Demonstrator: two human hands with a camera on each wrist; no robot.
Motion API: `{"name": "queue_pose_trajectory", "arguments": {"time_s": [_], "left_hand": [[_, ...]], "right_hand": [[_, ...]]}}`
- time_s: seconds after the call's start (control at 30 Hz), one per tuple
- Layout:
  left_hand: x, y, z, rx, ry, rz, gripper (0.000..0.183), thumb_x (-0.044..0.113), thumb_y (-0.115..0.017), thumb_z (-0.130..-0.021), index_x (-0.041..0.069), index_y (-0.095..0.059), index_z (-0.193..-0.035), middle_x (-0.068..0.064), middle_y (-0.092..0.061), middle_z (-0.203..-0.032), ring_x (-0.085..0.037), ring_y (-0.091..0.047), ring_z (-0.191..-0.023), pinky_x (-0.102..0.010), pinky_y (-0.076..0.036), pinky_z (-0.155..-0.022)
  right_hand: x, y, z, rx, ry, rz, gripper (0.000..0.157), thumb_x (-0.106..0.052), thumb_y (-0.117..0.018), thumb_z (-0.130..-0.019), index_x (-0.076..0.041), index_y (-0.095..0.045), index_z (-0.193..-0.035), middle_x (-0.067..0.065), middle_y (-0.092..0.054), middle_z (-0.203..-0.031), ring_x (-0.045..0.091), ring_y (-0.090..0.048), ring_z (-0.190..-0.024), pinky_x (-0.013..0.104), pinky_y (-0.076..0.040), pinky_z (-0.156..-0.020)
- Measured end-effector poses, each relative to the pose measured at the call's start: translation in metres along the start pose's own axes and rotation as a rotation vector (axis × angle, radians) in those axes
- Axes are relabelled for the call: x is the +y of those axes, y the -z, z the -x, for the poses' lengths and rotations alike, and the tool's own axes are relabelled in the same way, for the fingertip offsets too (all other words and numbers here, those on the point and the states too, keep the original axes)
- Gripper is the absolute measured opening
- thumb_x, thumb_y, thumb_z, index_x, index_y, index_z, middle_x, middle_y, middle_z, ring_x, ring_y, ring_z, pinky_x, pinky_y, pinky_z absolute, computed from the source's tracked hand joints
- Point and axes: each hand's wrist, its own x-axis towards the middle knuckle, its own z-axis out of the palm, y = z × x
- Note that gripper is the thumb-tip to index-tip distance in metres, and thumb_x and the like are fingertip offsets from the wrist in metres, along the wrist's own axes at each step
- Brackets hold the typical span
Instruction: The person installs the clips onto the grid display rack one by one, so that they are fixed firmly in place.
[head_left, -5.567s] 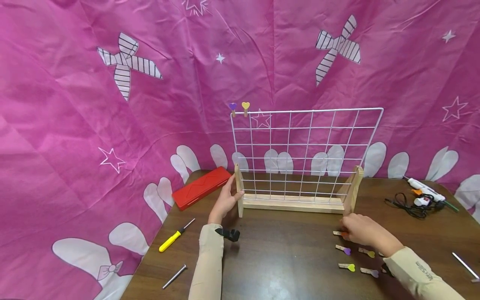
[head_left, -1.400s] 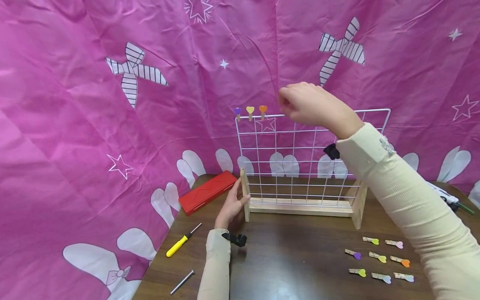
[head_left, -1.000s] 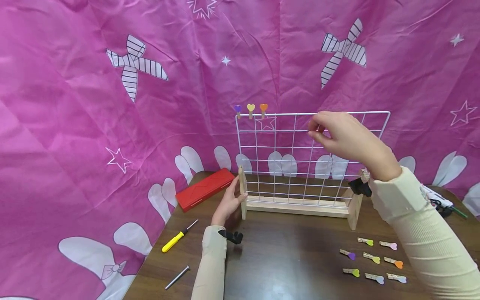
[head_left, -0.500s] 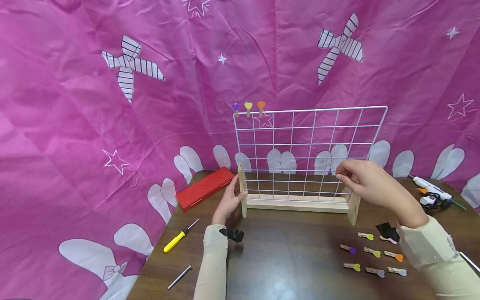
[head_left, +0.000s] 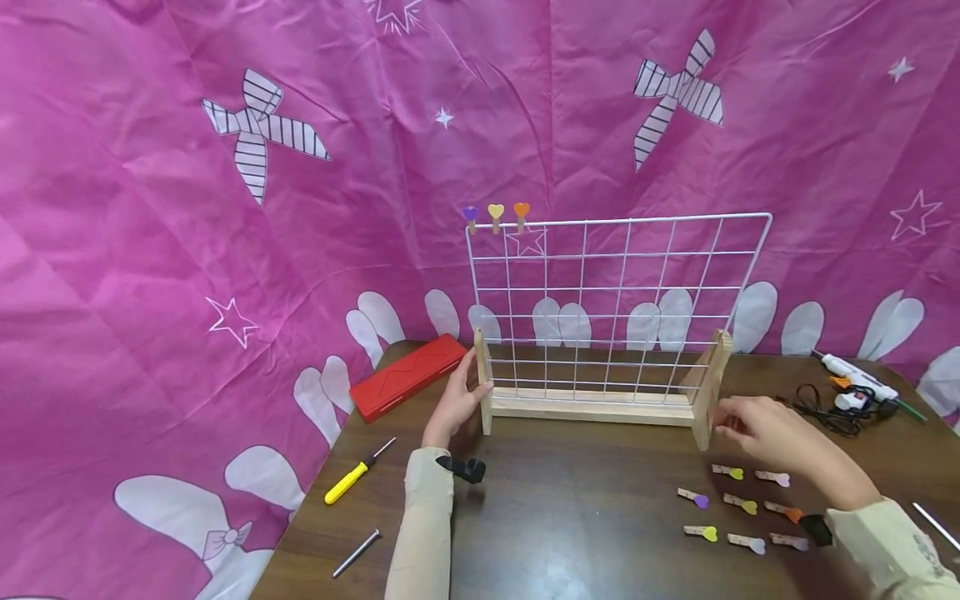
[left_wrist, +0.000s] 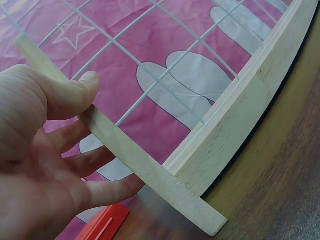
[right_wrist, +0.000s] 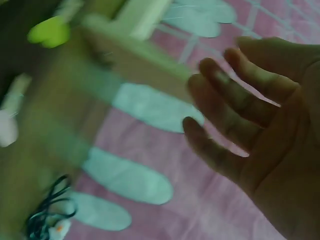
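Observation:
A white wire grid (head_left: 622, 288) stands upright in a wooden stand (head_left: 592, 410). My left hand (head_left: 453, 406) holds the stand's left side post (left_wrist: 150, 167), thumb on one side and fingers on the other in the left wrist view. Clipped along the grid's top wire at the left are purple (head_left: 470, 215), yellow (head_left: 496, 213) and orange (head_left: 522, 212) heart clothespins. My right hand (head_left: 772, 433) hovers beside the right post, with bent, apart fingers and nothing between them. Several heart clothespins lie below it in rows, among them a yellow-green one (head_left: 728, 472) and a pink one (head_left: 773, 478).
A red case (head_left: 408, 377), a yellow-handled screwdriver (head_left: 358, 472) and a metal bolt (head_left: 356, 553) lie on the left. At the right back is a glue gun (head_left: 858, 379) with its black cord (head_left: 821, 414). A pink curtain (head_left: 420, 167) hangs behind the brown table (head_left: 570, 500).
The orange clothespin went from the table to the grid's top wire. My right hand has since come down and right, away from the grid, empty. The left hand has kept its hold.

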Motion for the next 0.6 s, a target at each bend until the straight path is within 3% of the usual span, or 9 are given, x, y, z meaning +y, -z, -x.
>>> {"name": "queue_pose_trajectory", "arguments": {"time_s": [0.13, 0.23, 0.47, 0.6], "left_hand": [[-0.001, 0.0, 0.001, 0.0, -0.067, -0.003, 0.07, -0.003, -0.058, -0.085, 0.012, -0.026, -0.145, -0.019, -0.035, -0.143, -0.036, -0.035, -0.129, -0.051, -0.034, -0.1], [-0.001, 0.001, 0.001, -0.003, -0.078, 0.005, 0.07, -0.007, -0.057, -0.085, 0.012, -0.026, -0.145, -0.02, -0.035, -0.142, -0.036, -0.037, -0.128, -0.051, -0.035, -0.099], [0.001, -0.001, 0.0, -0.006, 0.006, 0.003, 0.073, -0.006, -0.057, -0.086, 0.013, -0.022, -0.147, -0.018, -0.032, -0.145, -0.036, -0.033, -0.13, -0.052, -0.035, -0.097], [0.001, -0.001, 0.0, -0.002, 0.016, 0.009, 0.074, -0.007, -0.057, -0.086, 0.014, -0.022, -0.147, -0.017, -0.032, -0.145, -0.035, -0.034, -0.13, -0.053, -0.036, -0.097]], "right_hand": [[0.013, -0.015, 0.013, -0.178, -0.091, -0.001, 0.014, -0.003, -0.064, -0.075, -0.016, -0.061, -0.076, -0.014, -0.049, -0.065, 0.001, -0.043, -0.057, 0.025, -0.037, -0.048], [0.019, -0.026, 0.019, -0.252, -0.142, 0.025, 0.015, -0.003, -0.065, -0.073, -0.016, -0.059, -0.074, -0.011, -0.049, -0.065, 0.006, -0.044, -0.057, 0.03, -0.037, -0.048], [0.027, -0.039, 0.028, -0.226, -0.136, 0.128, 0.025, -0.007, -0.074, -0.067, -0.016, -0.051, -0.069, -0.007, -0.046, -0.066, 0.013, -0.047, -0.061, 0.035, -0.038, -0.051], [0.03, -0.041, 0.028, -0.231, -0.165, 0.113, 0.027, -0.007, -0.076, -0.067, -0.016, -0.05, -0.07, -0.006, -0.046, -0.067, 0.012, -0.044, -0.061, 0.034, -0.037, -0.051]]}}
